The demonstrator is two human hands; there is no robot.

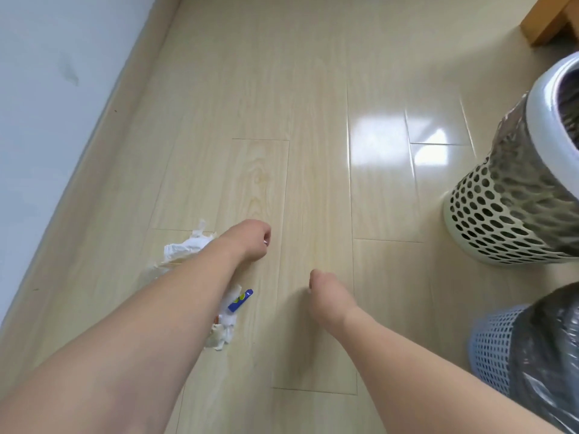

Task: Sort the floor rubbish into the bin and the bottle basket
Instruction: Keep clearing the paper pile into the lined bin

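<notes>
While both arms reach out over the pale wooden floor point(260, 104), neither has anything in it: the left hand point(250, 241) hangs with fingers loosely curled, and the right hand point(326, 292) likewise, low over bare boards. The rubbish lies under and beside the left forearm: a crumpled white tissue point(183, 249) and, nearer the body, more torn tissue with a small blue wrapper point(239, 300) on it. To do this well, I would bring the left hand back onto the tissue, gather the scraps in one pinch, then carry them right. There stand a perforated cream basket point(488, 211) with a white rim and a blue mesh basket point(492, 346), both lined with plastic bags and cut off by the frame. Which one is the bin is unclear, and no bottle shows. The forearm hides part of the pile.
</notes>
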